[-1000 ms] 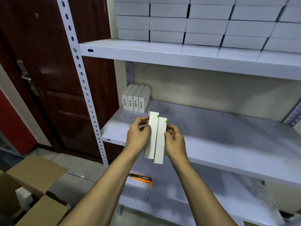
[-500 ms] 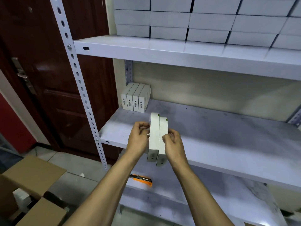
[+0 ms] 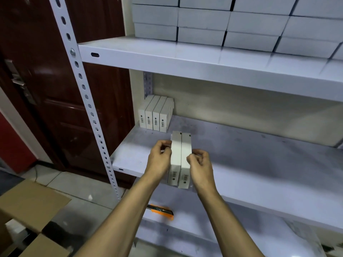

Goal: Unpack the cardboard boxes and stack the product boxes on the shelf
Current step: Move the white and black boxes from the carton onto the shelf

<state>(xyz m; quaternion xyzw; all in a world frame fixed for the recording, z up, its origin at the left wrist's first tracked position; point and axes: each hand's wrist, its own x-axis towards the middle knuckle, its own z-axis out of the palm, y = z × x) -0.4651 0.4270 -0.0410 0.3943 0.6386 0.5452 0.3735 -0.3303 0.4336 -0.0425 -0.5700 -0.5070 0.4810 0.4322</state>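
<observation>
Two slim white product boxes (image 3: 181, 156) are pressed side by side between my hands, above the front edge of the middle shelf (image 3: 259, 164). My left hand (image 3: 159, 160) grips the left box from its side. My right hand (image 3: 201, 165) grips the right box, fingers curled on its side. Barcodes show on the boxes' near ends. Several matching white boxes (image 3: 155, 113) stand upright in a row at the shelf's back left corner.
The upper shelf (image 3: 185, 56) carries stacked white boxes (image 3: 241, 21). An orange utility knife (image 3: 161, 210) lies on the lower shelf. An open cardboard box (image 3: 27, 216) sits on the floor at lower left. A perforated upright post (image 3: 83, 89) and a dark door (image 3: 46, 89) stand to the left.
The two boxes have been squared up together and tipped so their barcode ends face me. Both hands moved slightly forward over the middle shelf.
</observation>
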